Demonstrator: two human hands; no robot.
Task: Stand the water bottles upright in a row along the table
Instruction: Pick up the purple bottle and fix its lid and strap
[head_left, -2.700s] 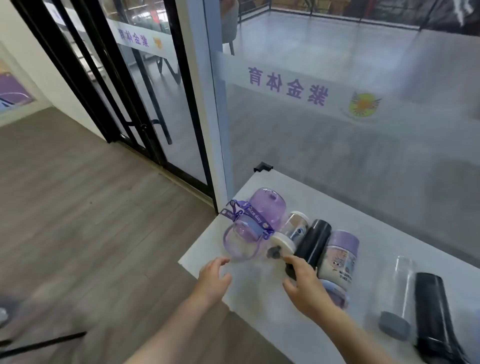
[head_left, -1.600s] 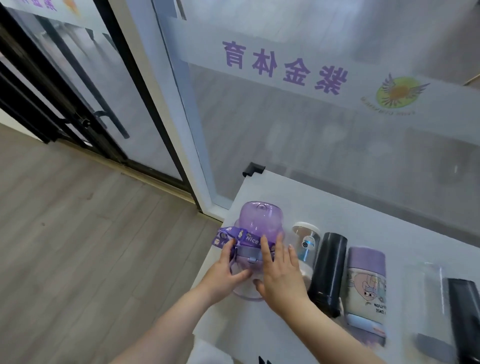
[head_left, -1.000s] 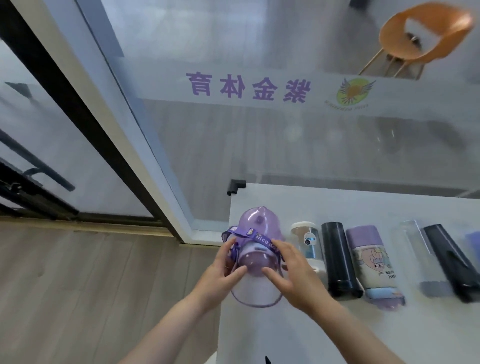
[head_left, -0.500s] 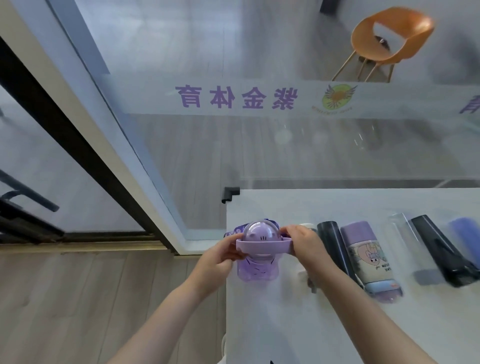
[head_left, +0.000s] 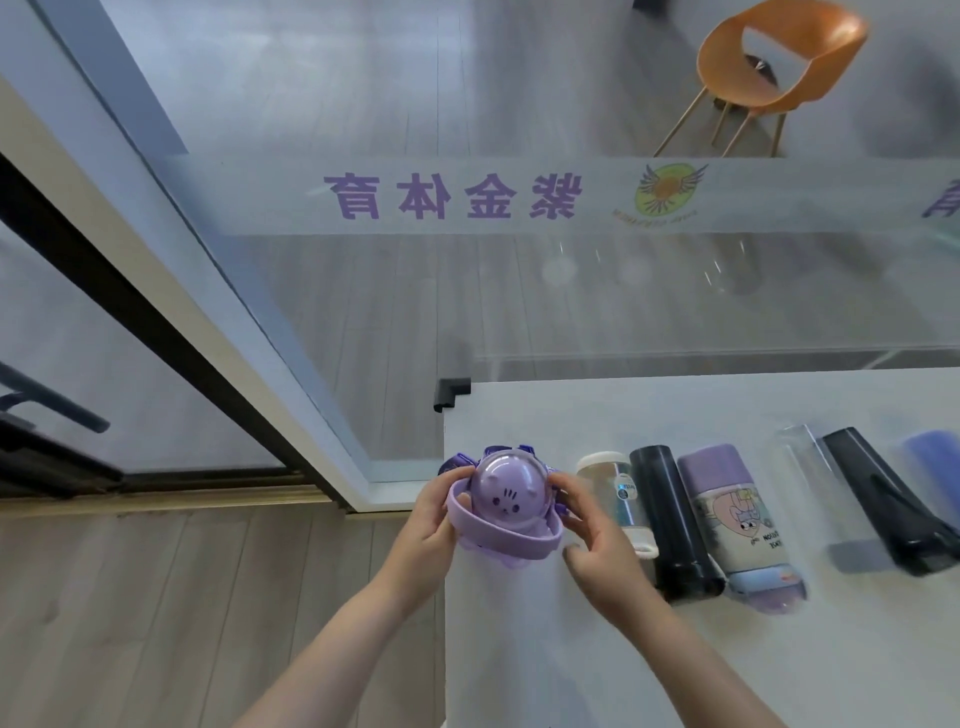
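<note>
A round purple bottle (head_left: 506, 496) with a cat-face dome lid and a carry handle stands upright at the left end of the white table (head_left: 675, 649). My left hand (head_left: 434, 512) grips its left side and my right hand (head_left: 597, 525) touches its right side. To its right several bottles lie flat side by side: a small clear bottle with a white cap (head_left: 615, 491), a black bottle (head_left: 672, 519), a purple cartoon-print bottle (head_left: 737, 525), a clear bottle with a grey cap (head_left: 826, 499), another black bottle (head_left: 883, 499) and a blue one (head_left: 935, 454) at the frame's edge.
A glass wall with purple lettering (head_left: 452, 200) runs just behind the table. The table's left corner carries a black guard (head_left: 451, 392). Left of the table is wooden floor (head_left: 156, 597). An orange chair (head_left: 763, 67) stands beyond the glass.
Both hands took the lying purple bottle and tipped it up; it now stands upright with its dome lid facing me. The camera swung right, showing more bottles.
</note>
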